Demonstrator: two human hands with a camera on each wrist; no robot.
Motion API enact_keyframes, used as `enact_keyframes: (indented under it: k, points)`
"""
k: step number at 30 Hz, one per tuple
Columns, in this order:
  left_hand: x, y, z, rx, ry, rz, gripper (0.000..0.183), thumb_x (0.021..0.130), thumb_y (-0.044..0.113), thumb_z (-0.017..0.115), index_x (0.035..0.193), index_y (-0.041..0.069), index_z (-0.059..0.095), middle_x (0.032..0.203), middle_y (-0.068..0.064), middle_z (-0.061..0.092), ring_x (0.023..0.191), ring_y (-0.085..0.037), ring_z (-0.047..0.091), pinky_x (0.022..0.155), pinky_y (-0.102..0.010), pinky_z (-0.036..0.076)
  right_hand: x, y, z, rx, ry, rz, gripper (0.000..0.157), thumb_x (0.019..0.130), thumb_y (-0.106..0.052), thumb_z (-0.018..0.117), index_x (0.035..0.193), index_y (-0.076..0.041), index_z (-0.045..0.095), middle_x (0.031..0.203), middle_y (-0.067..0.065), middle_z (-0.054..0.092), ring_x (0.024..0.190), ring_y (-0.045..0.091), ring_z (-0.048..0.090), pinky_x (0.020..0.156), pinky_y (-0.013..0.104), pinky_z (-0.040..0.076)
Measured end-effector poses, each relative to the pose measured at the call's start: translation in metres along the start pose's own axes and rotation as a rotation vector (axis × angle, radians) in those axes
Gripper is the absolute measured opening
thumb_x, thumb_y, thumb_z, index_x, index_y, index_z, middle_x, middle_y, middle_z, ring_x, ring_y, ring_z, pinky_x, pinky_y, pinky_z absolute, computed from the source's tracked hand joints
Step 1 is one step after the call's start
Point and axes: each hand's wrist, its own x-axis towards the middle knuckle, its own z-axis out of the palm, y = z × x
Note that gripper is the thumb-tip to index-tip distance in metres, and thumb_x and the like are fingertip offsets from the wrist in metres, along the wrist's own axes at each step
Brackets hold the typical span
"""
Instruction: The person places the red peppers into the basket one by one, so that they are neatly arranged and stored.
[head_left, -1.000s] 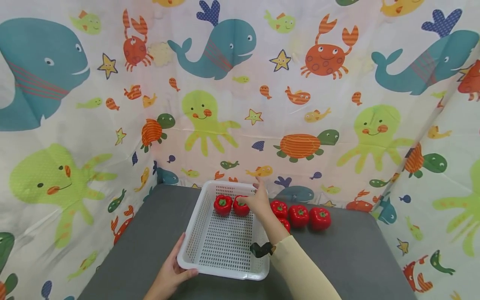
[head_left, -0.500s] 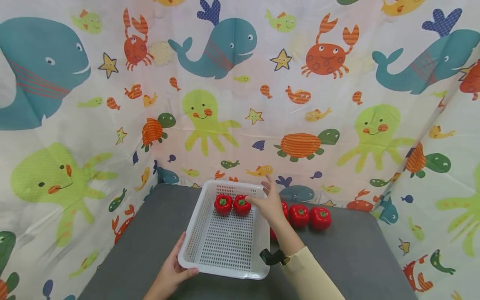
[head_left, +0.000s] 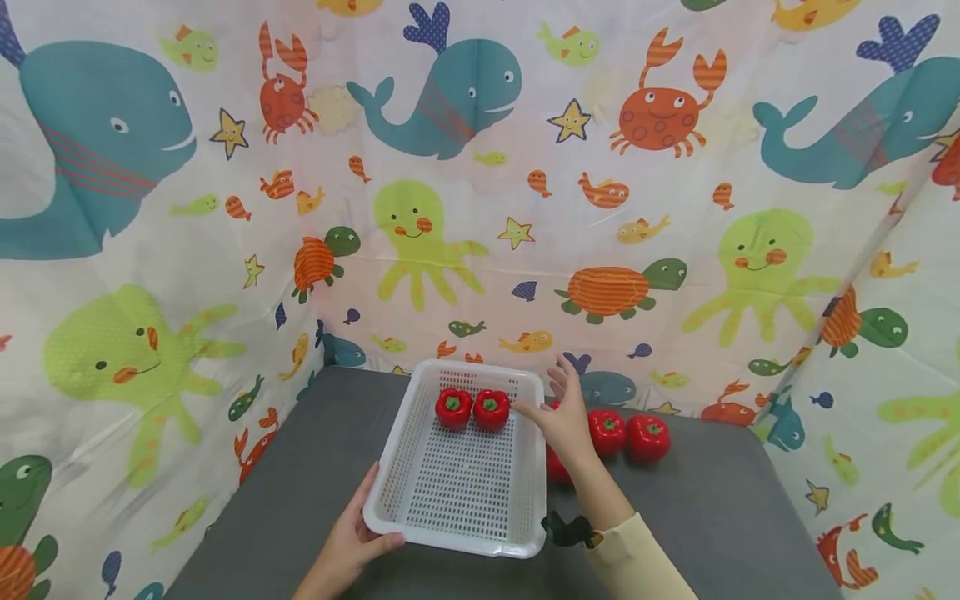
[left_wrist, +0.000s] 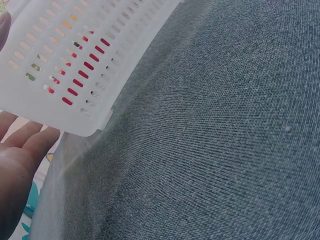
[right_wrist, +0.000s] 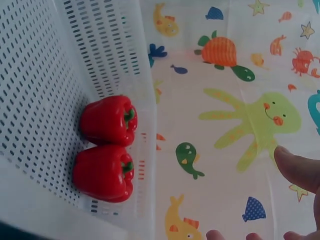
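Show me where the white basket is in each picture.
Head: white basket below centre, left hand at its near-left corner.
Left wrist: white basket at upper left, cut off.
Right wrist: white basket along the left side.
Shared landmark: sea-creature backdrop.

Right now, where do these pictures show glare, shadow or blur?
Head view: small glints on the red peppers, dark shade below the white basket; left wrist view: a soft, shadow-like patch on the gray tabletop; right wrist view: dimmer light, basket's nearest rim blurred.
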Motion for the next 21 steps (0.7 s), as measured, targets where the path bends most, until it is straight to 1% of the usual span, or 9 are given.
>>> enact_keyframes:
  k: [4, 6, 8, 12, 15, 16, 19, 21]
  points:
    - [0.000, 0.000, 0.000, 0.010, -0.004, 0.003, 0.114, 0.081, -0.002, 0.081, 0.162, 0.035, 0.010, 0.166, -0.011, 0.022, 0.139, -0.048, 0.042, 0.095, -0.036, 0.057, -0.006, 0.008, -0.008, -0.043, 0.028, -0.029, 0.103, 0.080, -0.035, 0.087, 0.158, -0.037, 0.020, 0.162, 0.005, 0.034, 0.150, 0.033, 0.032, 0.110, 0.057, 0.043]
    - [-0.001, -0.001, 0.000, 0.016, -0.009, 0.011, 0.114, 0.082, -0.002, 0.080, 0.163, 0.032, 0.008, 0.166, -0.014, 0.021, 0.138, -0.049, 0.041, 0.095, -0.036, 0.057, -0.010, 0.011, -0.012, -0.048, 0.055, -0.046, 0.102, 0.080, -0.032, 0.086, 0.158, -0.037, 0.020, 0.162, 0.004, 0.034, 0.150, 0.032, 0.032, 0.110, 0.055, 0.044]
    - [-0.001, -0.001, -0.001, 0.017, -0.009, 0.010, 0.113, 0.082, -0.002, 0.080, 0.163, 0.031, 0.007, 0.165, -0.016, 0.021, 0.138, -0.050, 0.041, 0.094, -0.036, 0.058, -0.013, 0.014, -0.016, -0.048, 0.084, -0.060, 0.103, 0.081, -0.030, 0.086, 0.158, -0.037, 0.019, 0.162, 0.002, 0.034, 0.150, 0.030, 0.032, 0.109, 0.054, 0.045]
    - [-0.001, -0.001, -0.001, 0.010, 0.002, -0.002, 0.113, 0.082, -0.003, 0.079, 0.162, 0.035, 0.009, 0.165, -0.014, 0.021, 0.138, -0.050, 0.041, 0.094, -0.037, 0.057, -0.018, 0.021, -0.023, -0.055, 0.140, -0.089, 0.101, 0.082, -0.026, 0.086, 0.157, -0.041, 0.020, 0.161, -0.001, 0.034, 0.150, 0.030, 0.033, 0.107, 0.054, 0.047]
    - [0.000, -0.002, 0.000, -0.004, -0.001, -0.005, 0.112, 0.083, -0.004, 0.079, 0.162, 0.038, 0.010, 0.166, -0.011, 0.021, 0.139, -0.050, 0.041, 0.095, -0.038, 0.057, -0.022, 0.028, -0.029, -0.110, 0.180, -0.127, 0.100, 0.081, -0.025, 0.087, 0.156, -0.042, 0.024, 0.160, -0.001, 0.037, 0.147, 0.030, 0.037, 0.106, 0.055, 0.048]
    - [0.001, -0.002, 0.000, -0.009, -0.005, -0.003, 0.112, 0.083, -0.004, 0.078, 0.162, 0.038, 0.010, 0.166, -0.011, 0.020, 0.139, -0.050, 0.040, 0.095, -0.039, 0.057, -0.024, 0.031, -0.031, -0.134, 0.192, -0.140, 0.099, 0.080, -0.024, 0.087, 0.156, -0.042, 0.025, 0.160, -0.001, 0.038, 0.146, 0.029, 0.038, 0.106, 0.054, 0.048]
    - [0.001, -0.003, 0.000, -0.016, -0.010, -0.005, 0.111, 0.084, -0.004, 0.078, 0.162, 0.038, 0.010, 0.166, -0.012, 0.020, 0.139, -0.050, 0.040, 0.094, -0.039, 0.057, -0.027, 0.041, -0.038, -0.204, 0.216, -0.186, 0.099, 0.079, -0.024, 0.088, 0.157, -0.036, 0.027, 0.159, 0.005, 0.039, 0.145, 0.032, 0.039, 0.107, 0.056, 0.047]
    - [0.002, -0.003, 0.001, -0.015, -0.007, -0.009, 0.111, 0.084, -0.004, 0.078, 0.162, 0.038, 0.010, 0.165, -0.013, 0.021, 0.139, -0.050, 0.041, 0.094, -0.039, 0.057, -0.030, 0.048, -0.042, -0.219, 0.228, -0.195, 0.099, 0.079, -0.023, 0.088, 0.157, -0.033, 0.028, 0.158, 0.008, 0.039, 0.145, 0.033, 0.039, 0.108, 0.057, 0.045]
